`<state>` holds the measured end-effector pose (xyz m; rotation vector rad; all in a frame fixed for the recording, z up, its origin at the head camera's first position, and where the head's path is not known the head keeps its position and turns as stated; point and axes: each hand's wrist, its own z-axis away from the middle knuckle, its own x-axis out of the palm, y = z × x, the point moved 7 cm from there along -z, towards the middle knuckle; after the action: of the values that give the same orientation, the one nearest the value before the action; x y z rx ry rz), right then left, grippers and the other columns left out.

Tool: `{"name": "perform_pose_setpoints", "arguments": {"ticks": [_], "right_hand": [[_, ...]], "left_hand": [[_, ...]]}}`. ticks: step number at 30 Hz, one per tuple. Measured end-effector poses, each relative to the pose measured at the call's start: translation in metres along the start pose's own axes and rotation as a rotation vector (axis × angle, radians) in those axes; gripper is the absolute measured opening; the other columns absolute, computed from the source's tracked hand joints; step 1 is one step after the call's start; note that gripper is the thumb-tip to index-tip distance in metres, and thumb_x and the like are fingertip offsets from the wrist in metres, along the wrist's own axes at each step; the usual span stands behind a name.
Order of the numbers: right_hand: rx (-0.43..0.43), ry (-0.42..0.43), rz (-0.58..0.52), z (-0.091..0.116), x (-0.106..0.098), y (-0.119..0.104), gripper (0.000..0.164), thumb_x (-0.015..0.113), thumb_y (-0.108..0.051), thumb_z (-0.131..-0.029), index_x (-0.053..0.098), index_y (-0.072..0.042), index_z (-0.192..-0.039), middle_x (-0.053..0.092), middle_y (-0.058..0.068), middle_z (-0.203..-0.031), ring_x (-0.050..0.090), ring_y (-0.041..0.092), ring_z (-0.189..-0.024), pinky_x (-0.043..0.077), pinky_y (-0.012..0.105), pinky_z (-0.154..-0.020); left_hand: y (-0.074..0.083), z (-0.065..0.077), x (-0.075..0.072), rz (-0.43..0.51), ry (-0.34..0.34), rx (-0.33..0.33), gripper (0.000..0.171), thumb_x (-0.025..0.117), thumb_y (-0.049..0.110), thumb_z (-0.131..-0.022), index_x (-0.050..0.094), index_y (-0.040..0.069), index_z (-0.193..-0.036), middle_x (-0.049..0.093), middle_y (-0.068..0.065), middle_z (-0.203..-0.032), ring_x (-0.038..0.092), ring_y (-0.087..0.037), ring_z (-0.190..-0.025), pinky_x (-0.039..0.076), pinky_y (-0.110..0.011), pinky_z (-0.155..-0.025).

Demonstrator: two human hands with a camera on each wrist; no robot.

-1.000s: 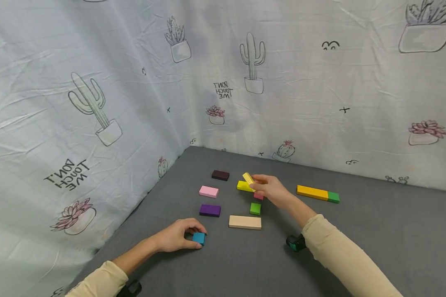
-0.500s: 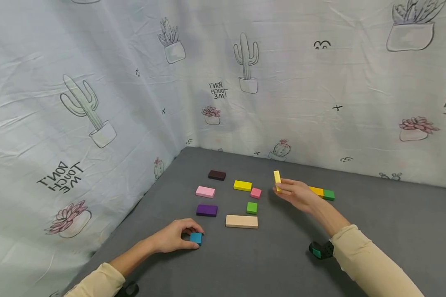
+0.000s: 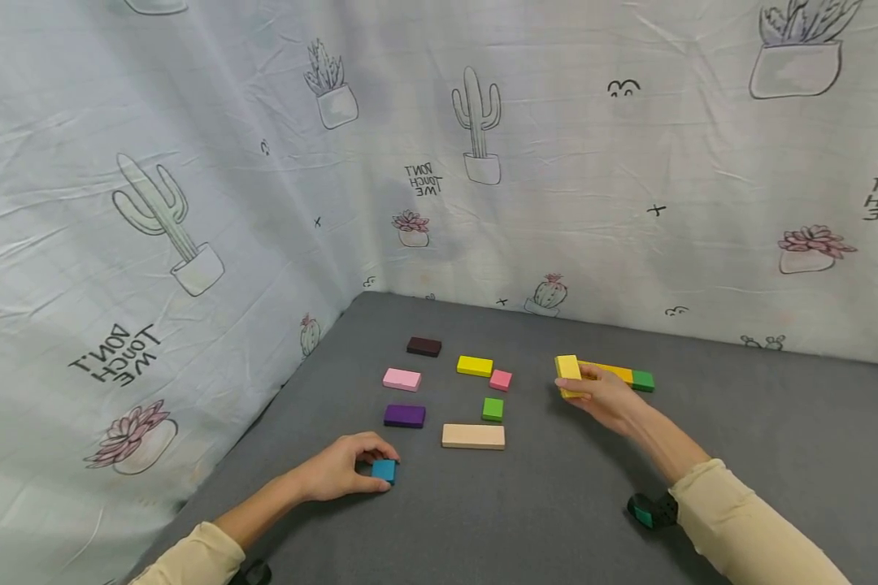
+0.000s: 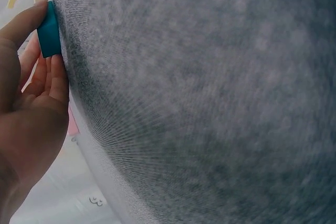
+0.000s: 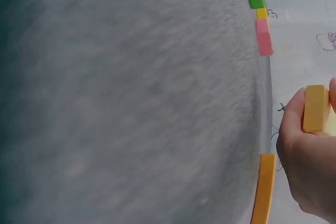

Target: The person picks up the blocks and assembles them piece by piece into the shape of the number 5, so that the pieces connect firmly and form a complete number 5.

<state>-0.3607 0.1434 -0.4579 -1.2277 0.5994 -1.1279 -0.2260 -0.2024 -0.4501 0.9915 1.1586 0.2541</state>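
My left hand [image 3: 344, 467] pinches a small blue block [image 3: 384, 471] between thumb and fingers, low at the grey tabletop; the left wrist view shows the same blue block [image 4: 50, 32] between thumb and fingertips. Farther right, my right hand [image 3: 610, 398] grips a pale yellow block [image 3: 567, 370]. The right wrist view has that yellow block [image 5: 315, 108] raised off the table. It is beside the left end of an orange block [image 3: 615, 372], which is partly hidden by the hand. A green block [image 3: 643, 381] abuts the orange one's right end.
Between the hands lie loose blocks: dark brown [image 3: 424, 347], light pink [image 3: 402, 379], purple [image 3: 405, 416], yellow [image 3: 475, 366], coral [image 3: 501, 380], light green [image 3: 493, 409] and a long beige block [image 3: 473, 436]. A patterned white curtain [image 3: 556, 203] borders the grey table [image 3: 527, 520].
My right hand has carried the pale yellow block rightward, from over the yellow and coral blocks to the orange block's left end, turning it. The left hand keeps its hold on the blue block.
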Motion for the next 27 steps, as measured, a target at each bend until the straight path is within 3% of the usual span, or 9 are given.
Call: {"name": "perform_pose_setpoints", "arguments": {"ticks": [8, 12, 17, 20, 23, 27], "right_hand": [[0.041, 0.112, 0.079, 0.014, -0.017, 0.007, 0.079, 0.056, -0.017, -0.098, 0.001, 0.01, -0.147, 0.016, 0.03, -0.147, 0.032, 0.037, -0.13, 0.044, 0.032, -0.095], [0.051, 0.127, 0.124, 0.02, -0.023, 0.007, 0.078, 0.057, -0.017, -0.098, 0.003, 0.011, -0.147, 0.016, 0.032, -0.147, 0.029, 0.04, -0.131, 0.045, 0.032, -0.093], [0.068, 0.122, 0.1, 0.025, -0.028, 0.009, 0.074, 0.054, -0.01, -0.098, 0.003, 0.011, -0.147, 0.008, 0.032, -0.15, 0.021, 0.042, -0.136, 0.043, 0.033, -0.096], [0.088, 0.145, 0.09, 0.027, -0.03, 0.011, 0.071, 0.054, -0.007, -0.098, 0.005, 0.012, -0.146, 0.014, 0.032, -0.147, 0.031, 0.04, -0.131, 0.044, 0.034, -0.094], [0.105, 0.174, 0.108, 0.029, -0.032, 0.012, 0.069, 0.056, -0.005, -0.097, 0.011, 0.014, -0.145, 0.028, 0.03, -0.14, 0.049, 0.03, -0.114, 0.047, 0.033, -0.091], [0.123, 0.202, 0.133, 0.03, -0.034, 0.012, 0.068, 0.06, -0.006, -0.095, 0.017, 0.015, -0.144, 0.039, 0.024, -0.132, 0.055, 0.017, -0.097, 0.049, 0.033, -0.087]], "left_hand": [[0.001, 0.0, 0.0, -0.004, -0.001, 0.003, 0.031, 0.075, 0.022, -0.084, 0.064, 0.01, -0.11, 0.059, 0.005, -0.105, 0.056, -0.011, -0.093, 0.048, -0.029, -0.083], [0.003, 0.0, -0.001, -0.01, 0.0, 0.005, 0.031, 0.075, 0.022, -0.084, 0.064, 0.01, -0.111, 0.059, 0.004, -0.105, 0.056, -0.011, -0.093, 0.048, -0.029, -0.083], [0.005, 0.0, 0.0, -0.019, -0.003, 0.008, 0.032, 0.075, 0.022, -0.085, 0.064, 0.009, -0.111, 0.058, 0.004, -0.106, 0.055, -0.011, -0.093, 0.048, -0.029, -0.083], [0.005, -0.001, 0.0, -0.022, -0.004, 0.008, 0.032, 0.075, 0.022, -0.085, 0.064, 0.009, -0.111, 0.059, 0.005, -0.106, 0.056, -0.011, -0.093, 0.048, -0.029, -0.083], [0.004, -0.001, 0.0, -0.022, -0.004, 0.009, 0.032, 0.075, 0.023, -0.085, 0.064, 0.01, -0.111, 0.059, 0.005, -0.106, 0.056, -0.011, -0.093, 0.048, -0.029, -0.083], [0.003, -0.001, -0.001, -0.021, -0.003, 0.01, 0.032, 0.075, 0.025, -0.085, 0.064, 0.011, -0.111, 0.059, 0.004, -0.106, 0.056, -0.011, -0.093, 0.048, -0.029, -0.083]]}}
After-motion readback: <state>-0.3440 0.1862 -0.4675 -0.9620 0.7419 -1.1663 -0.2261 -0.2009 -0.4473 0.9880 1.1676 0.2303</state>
